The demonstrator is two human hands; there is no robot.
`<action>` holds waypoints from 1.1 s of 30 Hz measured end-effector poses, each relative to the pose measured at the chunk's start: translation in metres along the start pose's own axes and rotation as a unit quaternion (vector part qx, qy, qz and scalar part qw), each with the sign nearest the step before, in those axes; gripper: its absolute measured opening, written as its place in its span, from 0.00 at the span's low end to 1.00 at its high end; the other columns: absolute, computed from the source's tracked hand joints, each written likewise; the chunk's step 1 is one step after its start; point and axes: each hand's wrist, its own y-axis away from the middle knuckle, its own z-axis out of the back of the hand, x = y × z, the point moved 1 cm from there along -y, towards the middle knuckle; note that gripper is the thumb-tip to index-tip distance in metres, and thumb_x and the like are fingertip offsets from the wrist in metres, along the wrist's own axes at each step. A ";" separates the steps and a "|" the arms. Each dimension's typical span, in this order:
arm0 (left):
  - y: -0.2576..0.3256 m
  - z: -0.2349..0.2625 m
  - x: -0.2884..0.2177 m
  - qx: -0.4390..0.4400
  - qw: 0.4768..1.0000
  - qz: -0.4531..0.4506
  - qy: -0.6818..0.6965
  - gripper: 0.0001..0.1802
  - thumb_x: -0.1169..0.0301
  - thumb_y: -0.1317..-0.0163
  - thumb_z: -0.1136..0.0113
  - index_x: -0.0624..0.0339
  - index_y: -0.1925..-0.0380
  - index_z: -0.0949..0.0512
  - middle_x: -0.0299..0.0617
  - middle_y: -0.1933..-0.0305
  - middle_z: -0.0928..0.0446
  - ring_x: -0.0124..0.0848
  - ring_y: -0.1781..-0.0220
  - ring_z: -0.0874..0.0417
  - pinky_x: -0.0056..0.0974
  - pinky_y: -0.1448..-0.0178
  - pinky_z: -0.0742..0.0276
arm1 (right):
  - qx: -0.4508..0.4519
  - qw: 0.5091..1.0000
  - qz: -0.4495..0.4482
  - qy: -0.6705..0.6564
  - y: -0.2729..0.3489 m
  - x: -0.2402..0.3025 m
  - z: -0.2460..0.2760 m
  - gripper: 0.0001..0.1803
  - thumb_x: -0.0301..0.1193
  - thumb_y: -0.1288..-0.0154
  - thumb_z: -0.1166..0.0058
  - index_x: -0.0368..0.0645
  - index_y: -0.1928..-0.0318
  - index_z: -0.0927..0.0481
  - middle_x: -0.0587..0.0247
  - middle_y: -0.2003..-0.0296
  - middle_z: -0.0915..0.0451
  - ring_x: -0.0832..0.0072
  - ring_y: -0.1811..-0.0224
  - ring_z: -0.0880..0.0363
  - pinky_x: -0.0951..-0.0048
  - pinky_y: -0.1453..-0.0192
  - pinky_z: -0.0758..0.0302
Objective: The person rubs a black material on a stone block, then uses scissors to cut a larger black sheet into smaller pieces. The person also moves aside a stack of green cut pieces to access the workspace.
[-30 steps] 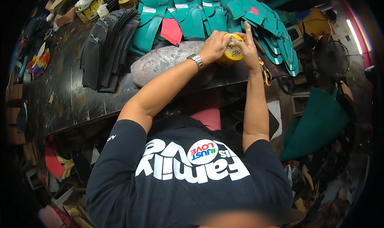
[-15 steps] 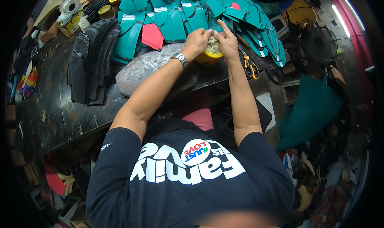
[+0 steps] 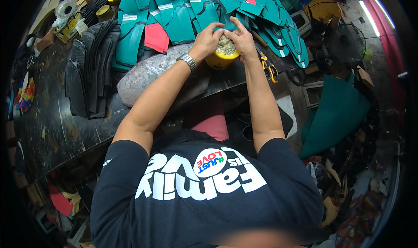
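A yellow tub (image 3: pixel 219 63) stands at the table's front edge, with a crusty, lumpy beige mass (image 3: pixel 226 46) at its top. My left hand (image 3: pixel 206 42), with a metal watch at the wrist, is closed at the far left of this mass. Its fingers bend and the thumb presses inward. My right hand (image 3: pixel 242 40) is on the other side, index finger raised and thumb meeting the left one over the mass. What the fingertips pinch is too small to make out. Beside the tub lies a grey oval stone-like slab (image 3: pixel 150 76).
Teal cut panels (image 3: pixel 130 34) with white strips cover the far table, with a red piece (image 3: pixel 156 37) among them. Black curved pieces (image 3: pixel 89 69) are stacked at left. Orange-handled pliers (image 3: pixel 269 69) lie right of my right hand. Another person (image 3: pixel 324 8) sits at far right.
The view has shifted a little, so the table things sit further left. Both hands stay together at the tub's top, and more of the tub's yellow rim shows.
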 end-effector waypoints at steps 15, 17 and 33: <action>0.058 0.024 -0.010 0.086 0.993 -0.081 0.018 0.62 0.50 0.58 0.15 0.62 0.27 0.39 0.59 0.27 0.33 0.48 0.27 0.29 0.45 0.27 0.31 | -0.209 0.880 0.306 0.296 0.019 0.022 -0.004 0.33 0.49 0.25 0.44 0.40 0.30 0.30 0.52 0.56 0.23 0.62 0.53 0.24 0.59 0.43 0.27; 0.056 0.027 -0.011 0.093 0.993 -0.067 -0.008 0.61 0.50 0.61 0.14 0.62 0.29 0.37 0.56 0.30 0.30 0.48 0.29 0.27 0.45 0.28 0.30 | -0.175 0.843 0.371 0.347 0.028 0.043 -0.005 0.26 0.52 0.29 0.42 0.41 0.48 0.16 0.57 0.60 0.21 0.61 0.54 0.25 0.58 0.48 0.27; 0.045 0.015 0.005 0.031 0.988 -0.127 -0.077 0.47 0.57 0.58 0.18 0.60 0.38 0.29 0.52 0.39 0.25 0.50 0.36 0.24 0.46 0.32 0.28 | 0.051 0.461 0.281 0.840 0.089 0.063 -0.047 0.35 0.50 0.27 0.48 0.29 0.35 0.26 0.46 0.33 0.29 0.54 0.26 0.39 0.38 0.22 0.52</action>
